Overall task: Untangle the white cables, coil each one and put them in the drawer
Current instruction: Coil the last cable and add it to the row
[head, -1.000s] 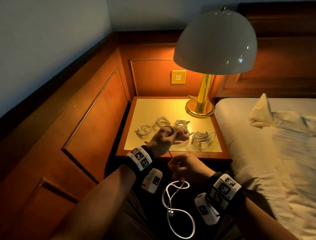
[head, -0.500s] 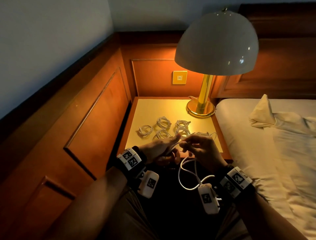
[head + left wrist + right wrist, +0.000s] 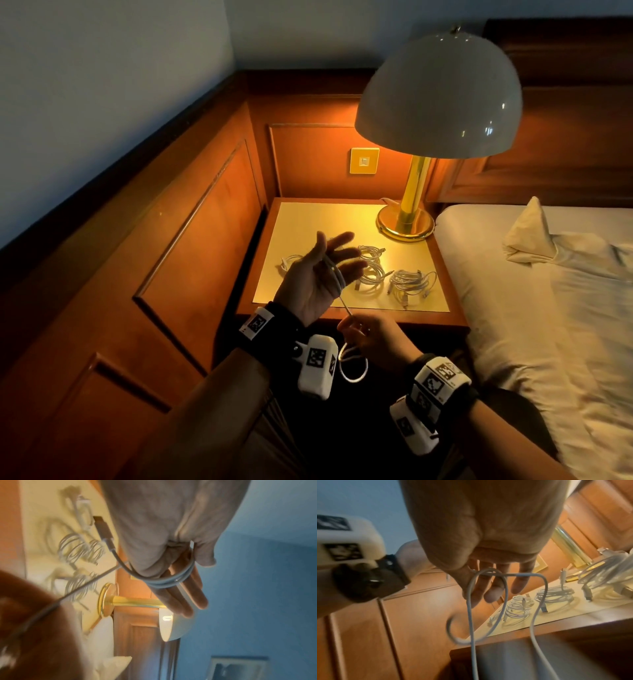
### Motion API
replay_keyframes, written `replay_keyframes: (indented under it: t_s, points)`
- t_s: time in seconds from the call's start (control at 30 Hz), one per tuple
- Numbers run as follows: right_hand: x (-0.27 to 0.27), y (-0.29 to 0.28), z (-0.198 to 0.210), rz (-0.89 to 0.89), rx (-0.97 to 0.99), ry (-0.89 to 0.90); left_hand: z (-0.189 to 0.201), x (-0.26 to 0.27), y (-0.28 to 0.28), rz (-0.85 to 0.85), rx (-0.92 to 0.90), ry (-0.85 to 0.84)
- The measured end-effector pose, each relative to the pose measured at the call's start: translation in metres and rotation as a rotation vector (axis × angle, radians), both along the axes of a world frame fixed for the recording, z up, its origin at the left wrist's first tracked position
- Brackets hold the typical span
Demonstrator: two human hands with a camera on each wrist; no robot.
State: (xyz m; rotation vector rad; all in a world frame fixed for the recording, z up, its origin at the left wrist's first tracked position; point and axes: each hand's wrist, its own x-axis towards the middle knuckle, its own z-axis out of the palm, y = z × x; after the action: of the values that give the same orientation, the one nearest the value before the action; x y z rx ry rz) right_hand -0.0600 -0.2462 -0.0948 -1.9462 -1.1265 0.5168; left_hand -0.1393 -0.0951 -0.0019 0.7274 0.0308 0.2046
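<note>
My left hand [image 3: 322, 274] hovers palm up over the nightstand [image 3: 308, 219], fingers straight. A white cable [image 3: 337, 277] is wound in a few turns round those fingers [image 3: 181, 601], and its USB plug [image 3: 102, 527] sticks out beside the palm. From there the cable runs taut down to my right hand [image 3: 373, 337], which pinches it just before the nightstand's front edge. The slack hangs below that hand in loose loops [image 3: 471, 608]. Several coiled white cables [image 3: 371, 279] lie on the nightstand top, partly hidden behind my left hand.
A brass lamp [image 3: 407, 219] with a white dome shade [image 3: 438, 96] stands at the nightstand's back right. The bed [image 3: 548, 308] with a folded cloth lies to the right. Wood panelling [image 3: 205, 222] closes the left and back.
My left hand has risen over the nightstand and spread flat, palm up, with the cable round its fingers. My right hand has dropped below the front edge, drawing the cable taut.
</note>
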Motion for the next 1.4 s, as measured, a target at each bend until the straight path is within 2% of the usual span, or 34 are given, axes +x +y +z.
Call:
replay_keyframes:
  t_s: [0.07, 0.17, 0.23, 0.3, 0.33, 0.37, 0.4, 0.47, 0.57, 0.63, 0.7, 0.77, 0.87, 0.93, 1.03, 1.07, 1.1, 1.17, 1.27, 1.33, 1.4]
  points:
    - [-0.006, 0.0, 0.002, 0.034, -0.029, -0.042, 0.0, 0.006, 0.008, 0.075, 0.171, 0.01]
    - [-0.01, 0.0, 0.011, 0.093, -0.016, -0.127, -0.012, 0.016, 0.015, 0.176, 0.701, 0.132]
    - [-0.008, -0.001, 0.018, 0.056, 0.084, -0.229, -0.018, 0.018, 0.014, 0.113, 1.054, 0.224]
    - [0.0, -0.005, 0.023, 0.012, 0.164, -0.333, -0.02, 0.017, 0.016, -0.04, 1.418, 0.331]
    - [0.005, -0.007, 0.025, -0.008, 0.167, -0.36, -0.019, 0.015, 0.017, -0.114, 1.544, 0.389]
    - [0.011, -0.01, 0.026, -0.024, 0.162, -0.368, -0.018, 0.013, 0.018, -0.174, 1.595, 0.444]
    - [0.016, -0.014, 0.028, -0.039, 0.161, -0.361, -0.019, 0.012, 0.022, -0.224, 1.585, 0.49]
    - [0.022, -0.019, 0.032, -0.058, 0.222, -0.292, -0.02, 0.006, 0.028, -0.341, 1.446, 0.546]
    - [0.027, -0.026, 0.036, -0.001, 0.294, -0.15, -0.023, -0.006, 0.035, -0.511, 1.029, 0.531]
    - [0.031, -0.027, 0.031, 0.02, 0.291, -0.145, -0.021, -0.015, 0.039, -0.533, 0.717, 0.46]
    - [0.034, -0.026, 0.022, -0.033, 0.27, -0.17, -0.019, -0.021, 0.039, -0.533, 0.52, 0.407]
    - [0.038, -0.024, 0.015, -0.169, 0.177, -0.153, -0.021, -0.025, 0.033, -0.549, 0.392, 0.412]
    - [0.039, -0.021, 0.01, -0.344, -0.065, -0.184, -0.026, -0.028, 0.017, -0.606, 0.207, 0.365]
    - [0.029, -0.017, 0.011, -0.302, 0.031, -0.02, -0.029, -0.029, 0.006, -0.566, 0.115, 0.308]
    - [0.006, -0.006, 0.022, -0.09, 0.336, 0.5, -0.028, -0.024, -0.009, -0.433, 0.002, 0.182]
    - [0.0, -0.003, 0.024, -0.032, 0.395, 0.596, -0.026, -0.021, -0.012, -0.401, -0.031, 0.146]
    - [-0.004, 0.0, 0.025, 0.0, 0.438, 0.633, -0.024, -0.018, -0.014, -0.38, -0.061, 0.128]
    - [-0.007, 0.006, 0.024, -0.097, 0.474, 0.57, -0.021, -0.017, -0.016, -0.4, -0.082, 0.118]
    - [0.002, 0.011, 0.021, -0.284, 0.498, 0.455, -0.021, -0.019, -0.024, -0.499, 0.054, 0.138]
    - [0.003, 0.014, 0.02, -0.264, 0.524, 0.442, -0.019, -0.017, -0.027, -0.512, 0.071, 0.107]
    - [-0.004, 0.016, 0.022, -0.188, 0.482, 0.469, -0.013, -0.012, -0.025, -0.409, 0.036, 0.061]
